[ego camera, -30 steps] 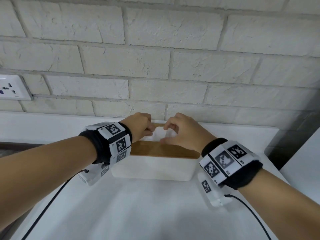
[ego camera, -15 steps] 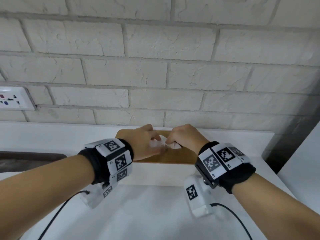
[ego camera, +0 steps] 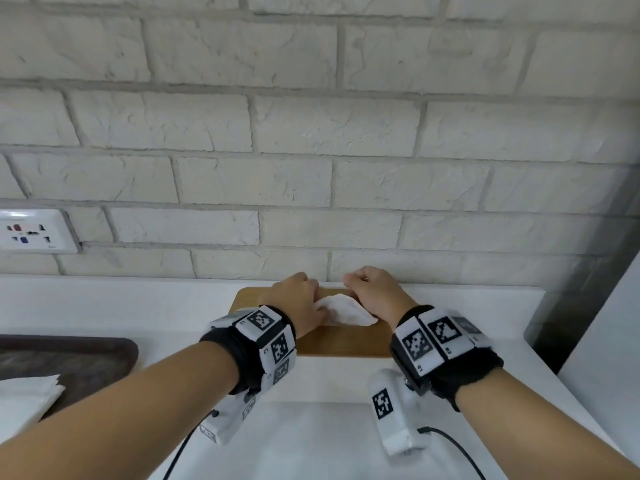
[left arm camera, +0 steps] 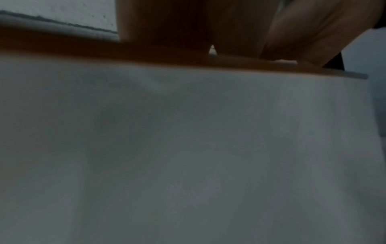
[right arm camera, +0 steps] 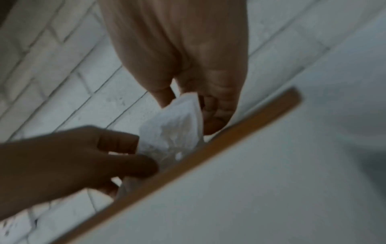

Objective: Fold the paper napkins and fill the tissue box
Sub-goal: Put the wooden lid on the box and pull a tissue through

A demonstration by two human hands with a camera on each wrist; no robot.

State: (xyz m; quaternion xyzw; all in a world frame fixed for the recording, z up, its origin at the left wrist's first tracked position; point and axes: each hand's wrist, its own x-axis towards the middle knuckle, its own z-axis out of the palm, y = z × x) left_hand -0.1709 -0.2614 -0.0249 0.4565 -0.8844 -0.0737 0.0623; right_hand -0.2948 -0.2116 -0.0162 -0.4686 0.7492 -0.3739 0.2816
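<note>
The white tissue box (ego camera: 311,379) with a wooden lid (ego camera: 343,341) stands against the brick wall. A crumpled white napkin (ego camera: 346,311) sticks up from the lid's middle. My left hand (ego camera: 298,299) and right hand (ego camera: 374,292) sit on the lid, either side of the napkin. In the right wrist view both hands pinch the napkin (right arm camera: 175,128) above the lid edge (right arm camera: 188,165): the right hand (right arm camera: 188,92) at its top, the left hand (right arm camera: 117,158) lower down. The left wrist view is dark, showing the box wall (left arm camera: 188,148) and lid edge (left arm camera: 146,54).
A dark tray (ego camera: 69,358) lies at the left with a stack of white napkins (ego camera: 24,396) on it. A wall socket (ego camera: 34,232) is at the far left. A white panel (ego camera: 606,341) rises at the right. The white counter (ego camera: 311,441) stretches toward me.
The view rose and the tray at the left came into sight. Both hands closed in around the napkin on the lid, and more of it now shows between them.
</note>
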